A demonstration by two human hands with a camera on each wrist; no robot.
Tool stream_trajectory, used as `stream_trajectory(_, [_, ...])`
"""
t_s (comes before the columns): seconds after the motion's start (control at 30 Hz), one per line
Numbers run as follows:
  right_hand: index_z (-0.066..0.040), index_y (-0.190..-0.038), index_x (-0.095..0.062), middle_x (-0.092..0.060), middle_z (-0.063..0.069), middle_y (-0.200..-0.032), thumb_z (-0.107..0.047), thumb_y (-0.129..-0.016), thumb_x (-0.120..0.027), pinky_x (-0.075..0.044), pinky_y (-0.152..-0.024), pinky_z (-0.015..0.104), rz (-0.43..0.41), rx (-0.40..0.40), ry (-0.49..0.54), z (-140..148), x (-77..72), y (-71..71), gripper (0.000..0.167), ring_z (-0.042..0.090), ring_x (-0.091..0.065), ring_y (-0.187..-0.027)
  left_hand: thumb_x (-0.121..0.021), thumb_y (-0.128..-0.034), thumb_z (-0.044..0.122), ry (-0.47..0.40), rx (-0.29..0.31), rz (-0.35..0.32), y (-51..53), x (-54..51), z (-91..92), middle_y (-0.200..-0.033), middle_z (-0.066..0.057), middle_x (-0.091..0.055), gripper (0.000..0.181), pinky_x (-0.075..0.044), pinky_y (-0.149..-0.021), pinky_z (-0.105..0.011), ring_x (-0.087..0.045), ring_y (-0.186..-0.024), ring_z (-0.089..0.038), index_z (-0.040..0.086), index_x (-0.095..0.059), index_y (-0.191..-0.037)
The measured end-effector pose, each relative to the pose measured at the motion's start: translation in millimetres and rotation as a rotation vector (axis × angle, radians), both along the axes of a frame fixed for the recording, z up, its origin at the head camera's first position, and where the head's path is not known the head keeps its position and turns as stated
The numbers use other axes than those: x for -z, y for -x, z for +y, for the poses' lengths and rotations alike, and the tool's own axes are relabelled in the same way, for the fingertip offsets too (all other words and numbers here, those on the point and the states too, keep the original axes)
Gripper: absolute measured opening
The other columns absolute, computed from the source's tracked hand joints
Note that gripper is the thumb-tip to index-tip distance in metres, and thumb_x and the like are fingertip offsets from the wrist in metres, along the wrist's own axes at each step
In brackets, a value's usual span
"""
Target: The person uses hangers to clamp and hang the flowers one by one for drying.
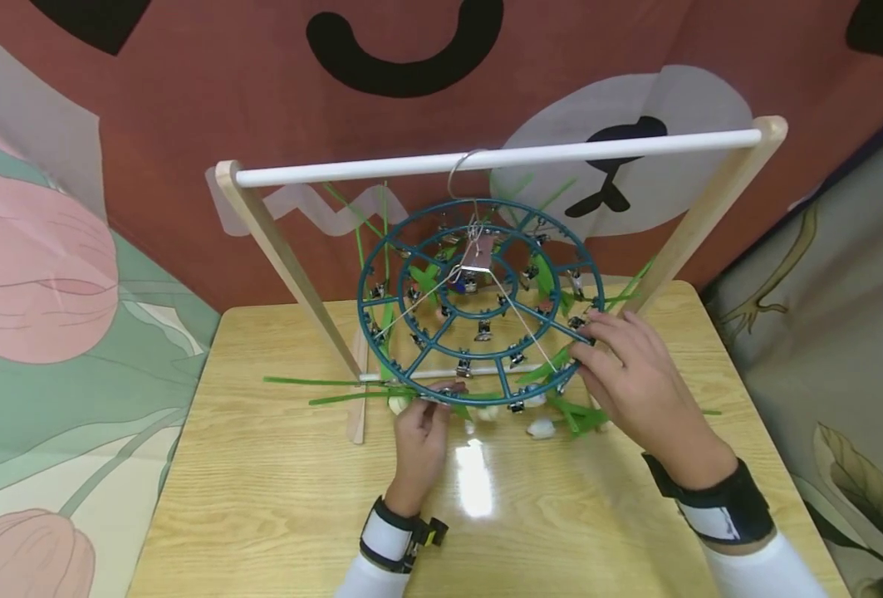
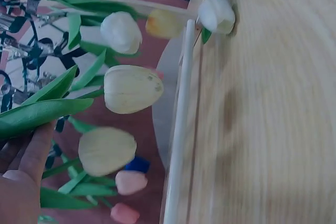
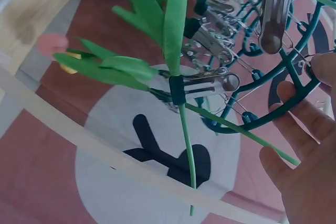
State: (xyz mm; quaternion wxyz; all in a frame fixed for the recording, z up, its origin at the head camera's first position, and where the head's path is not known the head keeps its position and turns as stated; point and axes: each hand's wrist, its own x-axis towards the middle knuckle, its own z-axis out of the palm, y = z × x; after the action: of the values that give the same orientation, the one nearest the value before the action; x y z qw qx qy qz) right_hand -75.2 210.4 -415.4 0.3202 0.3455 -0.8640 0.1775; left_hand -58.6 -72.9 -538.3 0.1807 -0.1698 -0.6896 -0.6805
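A round dark-teal clip hanger (image 1: 432,355) with metal clips hangs by its hook from the white bar. My right hand (image 1: 631,378) grips its outer ring at the right; in the right wrist view, thumb and fingers (image 3: 310,114) lie around the ring. My left hand (image 1: 420,444) is at the front rim, holding a cream artificial tulip (image 2: 134,88) by its leafy part; leaf and rim partly hide the fingertips. More tulips hang heads down, including a white one (image 2: 122,32) and a pink one (image 2: 131,182). A clip (image 3: 205,86) grips one green stem near my right hand.
The wooden stand has a white top bar (image 1: 381,168), slanted legs (image 1: 287,266) and a low white rod (image 2: 179,124). It stands on a light wooden table (image 1: 262,515). A printed curtain (image 1: 209,83) hangs close behind. Green stems stick out past the ring on both sides.
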Motion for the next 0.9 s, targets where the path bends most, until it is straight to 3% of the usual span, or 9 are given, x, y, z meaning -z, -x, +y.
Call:
stream_trajectory(0.2, [-0.008, -0.117, -0.074, -0.071, 0.023, -0.114, -0.027, -0.112, -0.047, -0.049, -0.084, 0.063, 0.091, -0.004, -0.016, -10.4, -7.5, -9.5, 0.034, 0.046, -0.065, -0.11, -0.053, -0.1019, -0.009, -0.016, -0.022, -0.017, 6.1, -5.4, -10.0, -0.114, -0.026, -0.073, 0.023, -0.061, -0.093, -0.032, -0.074, -0.103, -0.038, -0.007, -0.066, -0.12])
stream_trajectory(0.37, [-0.017, -0.126, -0.072, -0.071, 0.02, -0.108, -0.021, -0.112, -0.044, -0.047, -0.074, 0.059, 0.132, 0.008, -0.054, -20.0, -11.6, -17.4, 0.032, 0.044, -0.065, -0.103, -0.055, -0.1018, -0.007, 0.033, -0.088, -0.013, 12.7, -9.1, -20.0, -0.11, -0.023, -0.074, 0.022, -0.061, -0.089, -0.024, -0.074, -0.104, -0.023, -0.004, -0.068, -0.118])
stream_trajectory(0.5, [-0.017, -0.13, -0.07, -0.07, 0.018, -0.104, -0.015, -0.111, -0.044, -0.047, -0.069, 0.056, 0.156, 0.016, -0.069, -29.2, -13.7, -20.1, 0.032, 0.043, -0.066, -0.1, -0.058, -0.1017, -0.004, 0.055, -0.13, -0.002, 16.9, -12.1, -28.0, -0.109, -0.022, -0.075, 0.019, -0.06, -0.085, -0.019, -0.074, -0.106, -0.015, -0.005, -0.068, -0.118])
stream_trajectory(0.7, [-0.013, -0.125, -0.074, -0.071, 0.016, -0.1, -0.032, -0.11, -0.05, -0.048, -0.066, 0.052, 0.17, 0.019, -0.029, -42.1, -13.0, -19.5, 0.034, 0.039, -0.066, -0.094, -0.059, -0.1003, -0.006, 0.091, -0.179, 0.02, 20.7, -14.4, -37.3, -0.108, -0.021, -0.076, 0.02, -0.059, -0.081, -0.015, -0.076, -0.103, -0.023, -0.004, -0.066, -0.119])
stream_trajectory(0.9, [-0.006, -0.12, -0.075, -0.072, 0.018, -0.103, -0.029, -0.109, -0.053, -0.052, -0.072, 0.056, 0.183, 0.027, 0.01, -46.6, -10.1, -17.4, 0.033, 0.041, -0.066, -0.096, -0.056, -0.1009, -0.008, 0.085, -0.217, 0.029, 22.8, -15.4, -40.6, -0.106, -0.025, -0.075, 0.019, -0.059, -0.082, -0.015, -0.075, -0.099, -0.033, -0.007, -0.067, -0.116])
